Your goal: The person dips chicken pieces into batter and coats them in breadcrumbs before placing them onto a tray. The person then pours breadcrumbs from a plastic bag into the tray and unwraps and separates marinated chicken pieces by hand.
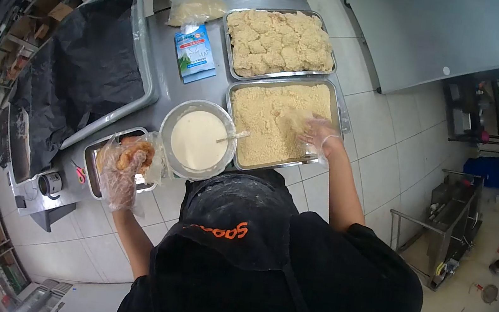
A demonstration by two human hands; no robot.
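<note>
My left hand (119, 173), in a loose clear plastic glove, is closed on a piece of raw meat (142, 155) with a wet orange-brown surface. It is above a small metal tray (93, 163), mostly hidden beneath the glove. My right hand (319, 134), also gloved, is over the right side of a metal tray of breadcrumbs (261, 119). Its fingers stretch leftward, and crumbs blur in front of them. Between my hands stands a bowl of white batter (199, 139) with a spoon-like handle (233, 136) leaning on its rim.
Behind the crumbs, another metal tray holds crumb-coated pieces (281, 44). A blue packet (195, 54) and a plastic bag of crumbs (196, 11) lie left of it. A large bin lined with black plastic (83, 69), red-handled scissors (79, 173) and a mug (50, 184) are farther left.
</note>
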